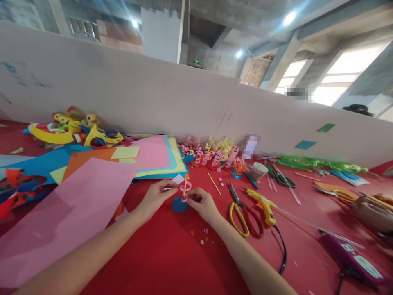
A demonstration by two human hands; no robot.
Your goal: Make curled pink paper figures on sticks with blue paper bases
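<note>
A small blue round disc (pixel 179 204) is on the red table in front of me, with a pink curled paper strip (pixel 185 187) rising from it around a thin pale stick. My right hand (pixel 202 203) pinches the lower end of the strip just above the disc. My left hand (pixel 159 194) is closed at the fingertips on a small white paper piece (pixel 178 179), close to the left side of the curl. Tiny paper scraps (pixel 202 242) are scattered nearer to me.
Coloured sheets (pixel 101 180) spread on the left. Finished-looking pink and yellow curls (pixel 219 153) crowd the back. Scissors (pixel 242 211), a yellow glue gun (pixel 262 205) with its cord and a thin stick (pixel 214 183) lie to the right. Another person's hand (pixel 373 215) is at far right.
</note>
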